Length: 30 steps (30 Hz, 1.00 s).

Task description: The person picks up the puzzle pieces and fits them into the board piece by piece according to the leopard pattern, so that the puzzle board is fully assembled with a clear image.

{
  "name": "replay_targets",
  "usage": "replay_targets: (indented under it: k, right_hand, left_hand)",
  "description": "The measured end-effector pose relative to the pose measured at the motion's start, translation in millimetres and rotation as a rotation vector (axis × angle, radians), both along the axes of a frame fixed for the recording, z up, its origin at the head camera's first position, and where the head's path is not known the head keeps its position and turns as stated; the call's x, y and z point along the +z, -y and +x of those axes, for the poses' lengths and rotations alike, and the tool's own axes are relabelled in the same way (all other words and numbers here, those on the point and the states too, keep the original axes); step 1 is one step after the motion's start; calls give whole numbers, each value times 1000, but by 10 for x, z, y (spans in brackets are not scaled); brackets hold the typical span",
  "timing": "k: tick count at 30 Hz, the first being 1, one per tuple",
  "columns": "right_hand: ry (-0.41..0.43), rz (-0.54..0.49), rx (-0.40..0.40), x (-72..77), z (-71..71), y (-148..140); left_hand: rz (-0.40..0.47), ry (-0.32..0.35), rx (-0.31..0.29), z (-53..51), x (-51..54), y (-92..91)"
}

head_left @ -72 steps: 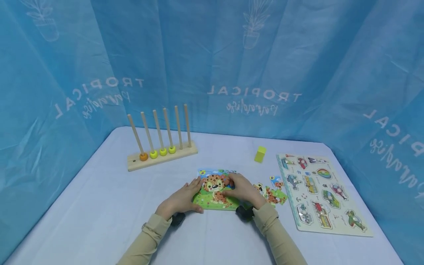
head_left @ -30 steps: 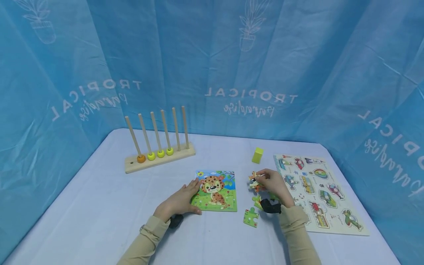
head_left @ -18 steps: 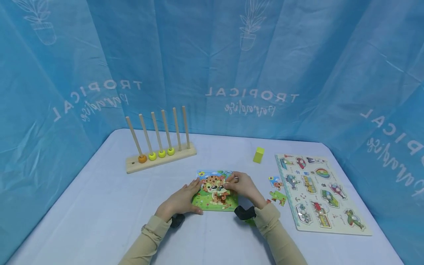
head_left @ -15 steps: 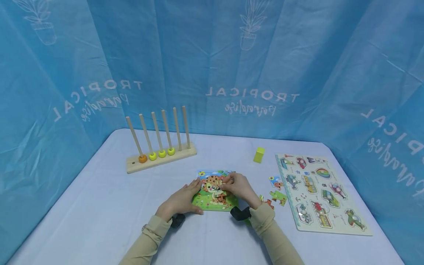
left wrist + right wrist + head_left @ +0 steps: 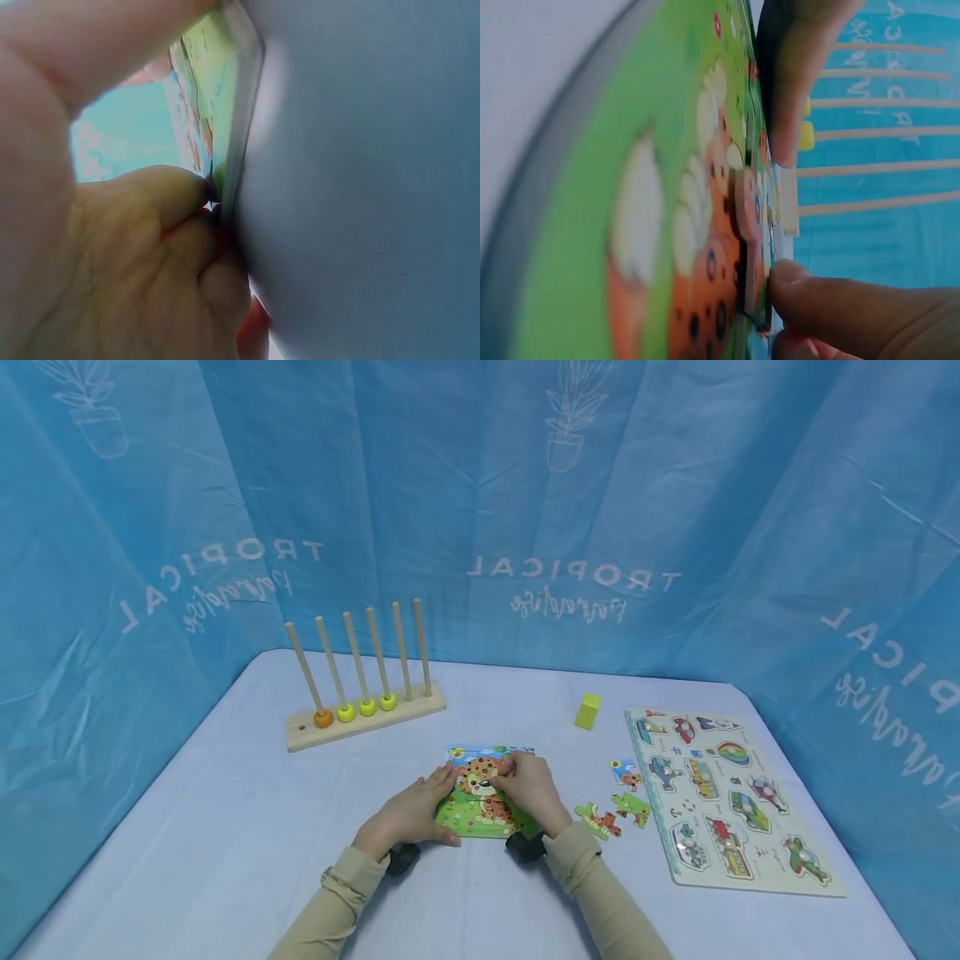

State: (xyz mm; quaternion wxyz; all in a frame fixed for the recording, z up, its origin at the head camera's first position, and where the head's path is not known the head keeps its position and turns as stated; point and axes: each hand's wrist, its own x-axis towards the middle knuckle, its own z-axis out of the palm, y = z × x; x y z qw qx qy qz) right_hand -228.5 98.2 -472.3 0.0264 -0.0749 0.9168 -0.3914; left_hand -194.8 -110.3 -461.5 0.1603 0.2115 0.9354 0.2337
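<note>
The spotted-leopard jigsaw board (image 5: 465, 818) lies flat on the white table. My left hand (image 5: 416, 810) rests along its left side, fingers extended at the edge and thumb at the near left corner. In the left wrist view the fingertips touch the board's edge (image 5: 244, 112). My right hand (image 5: 531, 789) is over the board's right half, pinching a puzzle piece (image 5: 750, 214) at the leopard's face. The right wrist view shows this piece slightly raised above the picture, with the thumb (image 5: 840, 304) against it. The hand hides the board's upper right.
Loose puzzle pieces (image 5: 598, 820) lie right of the board, one with a blue corner (image 5: 625, 773). A vehicle peg puzzle (image 5: 686, 802) lies farther right. Behind stand a yellow block (image 5: 588, 711) and a wooden peg stand (image 5: 367, 718) with orange and yellow beads.
My right hand went to the loose pieces, picked up a face piece and carried it left onto the board. It has since shifted slightly left, with the piece lower. My left hand has stayed.
</note>
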Motion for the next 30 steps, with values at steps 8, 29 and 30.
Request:
replay_targets:
  k: [8, 29, 30]
  right_hand:
    - [-47, 57, -11, -20, -8, 44]
    - [-21, 114, -387, 46, -186, -810]
    - [2, 146, -420, 45, -190, -865]
  left_hand:
    - [-7, -19, -5, -16, 3, -7]
    - [2, -8, 22, -9, -42, -10]
    - [1, -8, 21, -7, -41, -8]
